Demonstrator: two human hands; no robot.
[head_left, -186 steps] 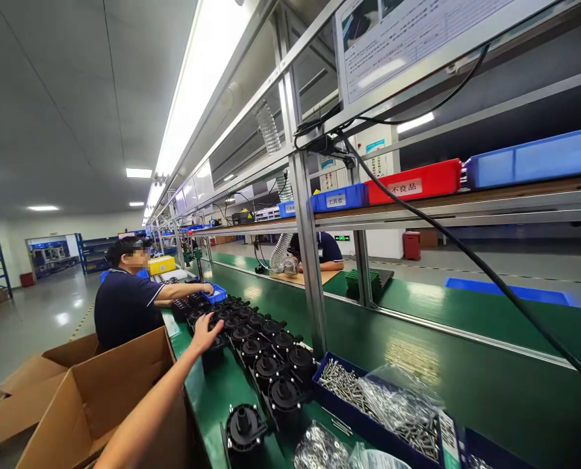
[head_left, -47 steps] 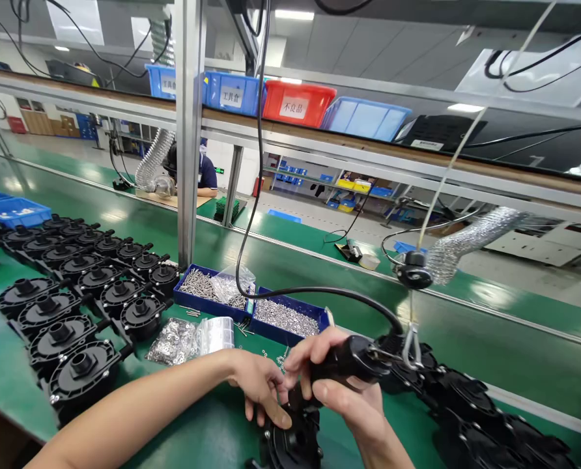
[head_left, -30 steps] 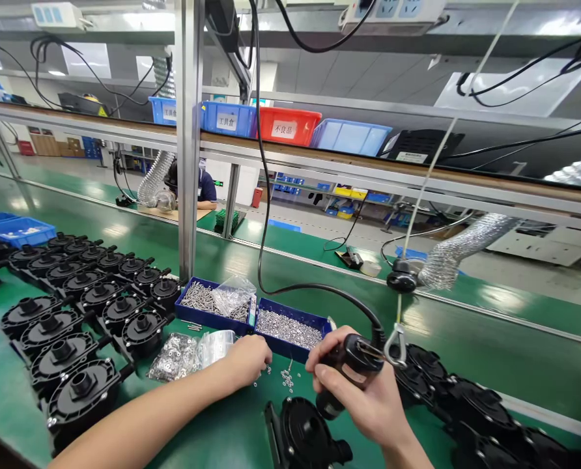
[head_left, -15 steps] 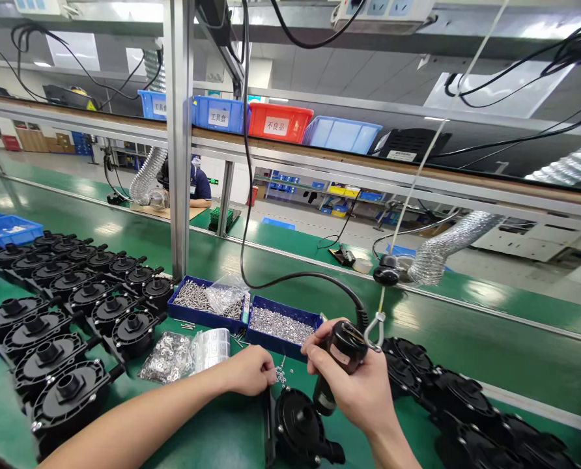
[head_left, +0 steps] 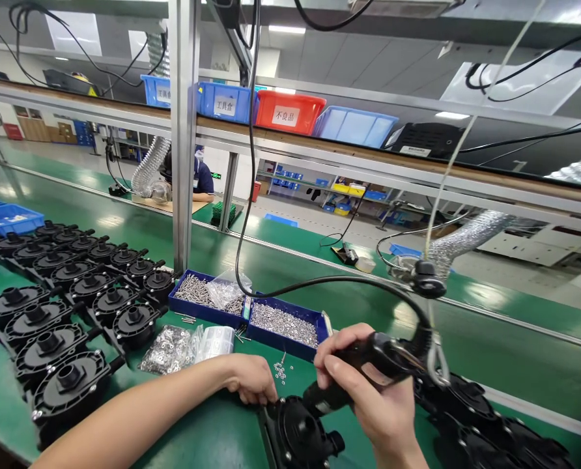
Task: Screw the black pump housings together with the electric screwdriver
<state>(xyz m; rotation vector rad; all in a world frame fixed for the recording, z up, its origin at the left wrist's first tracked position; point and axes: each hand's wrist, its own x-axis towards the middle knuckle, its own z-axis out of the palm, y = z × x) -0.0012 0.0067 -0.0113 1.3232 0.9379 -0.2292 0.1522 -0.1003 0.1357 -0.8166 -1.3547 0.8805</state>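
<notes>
My right hand (head_left: 376, 394) is wrapped round a black electric screwdriver (head_left: 354, 374), tilted to nearly level, its nose pointing left over a black pump housing (head_left: 303, 426). A black cable runs from the screwdriver's rear end, beside a metal hanging hook (head_left: 437, 365). My left hand (head_left: 254, 381) is closed, fingertips pressed together at the upper left corner of the housing; whatever is between them is hidden. Just beyond the housing lie loose small nuts (head_left: 279, 371) and a screw (head_left: 283, 357) on the green bench.
Behind my hands stand a blue tray of screws (head_left: 197, 296) and a blue tray of nuts (head_left: 285, 322). Bags of small metal parts (head_left: 168, 348) lie left of them. Rows of pump housings (head_left: 68, 384) fill the left; more dark housings (head_left: 490, 430) sit at right. A metal post (head_left: 180, 163) rises behind.
The screwdriver has swung from nearly upright to nearly level, its rear end moving right with the cable and hook. My left hand stays at the housing's corner. The housing has turned slightly.
</notes>
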